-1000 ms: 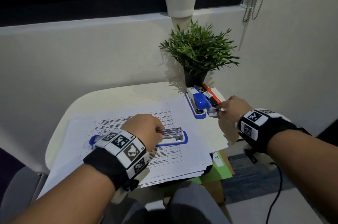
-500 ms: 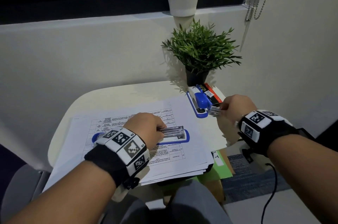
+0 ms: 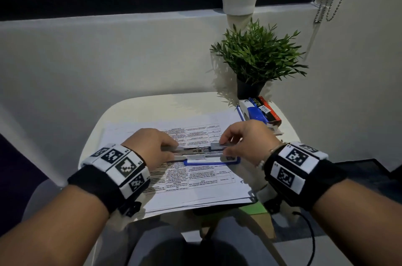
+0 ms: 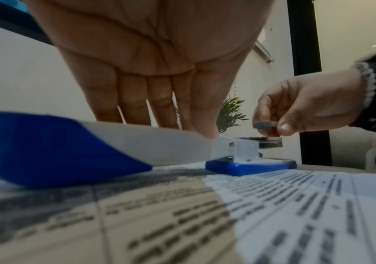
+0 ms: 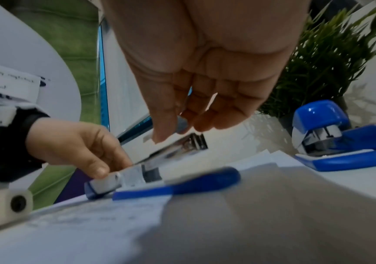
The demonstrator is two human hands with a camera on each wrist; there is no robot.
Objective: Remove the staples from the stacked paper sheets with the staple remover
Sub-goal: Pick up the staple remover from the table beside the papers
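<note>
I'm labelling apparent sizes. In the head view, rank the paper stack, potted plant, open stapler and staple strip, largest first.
1. paper stack
2. potted plant, although farther from the camera
3. open stapler
4. staple strip, in the right hand

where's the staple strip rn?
The staple strip is mid-frame in the head view, pinched in the right hand just above the open stapler lying on the paper stack; the left hand holds the stapler's other end.
</note>
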